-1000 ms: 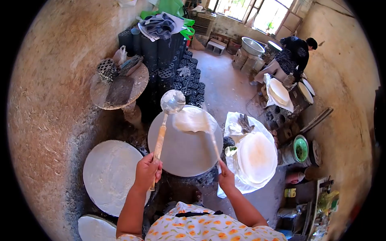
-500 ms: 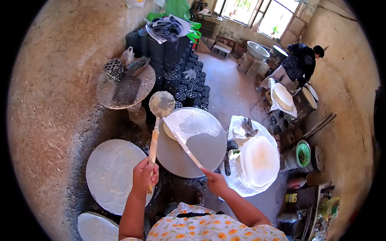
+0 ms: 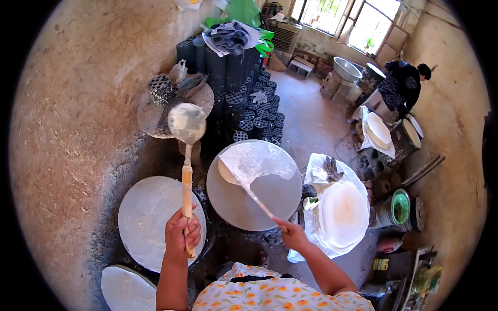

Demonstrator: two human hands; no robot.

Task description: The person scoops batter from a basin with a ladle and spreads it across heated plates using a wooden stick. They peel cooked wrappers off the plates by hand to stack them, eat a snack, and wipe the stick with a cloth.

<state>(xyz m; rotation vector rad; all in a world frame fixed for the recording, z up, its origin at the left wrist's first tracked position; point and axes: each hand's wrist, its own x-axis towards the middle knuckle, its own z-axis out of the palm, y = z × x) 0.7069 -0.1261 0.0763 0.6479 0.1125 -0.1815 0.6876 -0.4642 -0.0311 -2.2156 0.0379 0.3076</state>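
My left hand (image 3: 181, 230) is closed round the wooden handle of a ladle (image 3: 187, 123), its round, batter-coated bowl held up toward the wall. My right hand (image 3: 291, 234) grips the thin handle of a scraper (image 3: 258, 201). Its far end meets a thin white flatbread sheet (image 3: 264, 159) on the far half of the round griddle (image 3: 254, 205). The near half of that plate is bare and grey. At the sheet's left edge a pale rounded piece (image 3: 227, 173) shows; I cannot tell what it is.
White-coated round plates (image 3: 158, 223) (image 3: 127, 290) stand at left. Stacked flatbreads (image 3: 342, 212) lie on white sheeting at right. Perforated coal briquettes (image 3: 259, 111) rise behind the griddle. A green basin (image 3: 400, 206) stands at right. A person (image 3: 402, 85) bends over far plates.
The ladle has swung left and up, away from the griddle. The flatbread sheet has drawn back from the near side, baring more of the plate. The whole view has shifted slightly.
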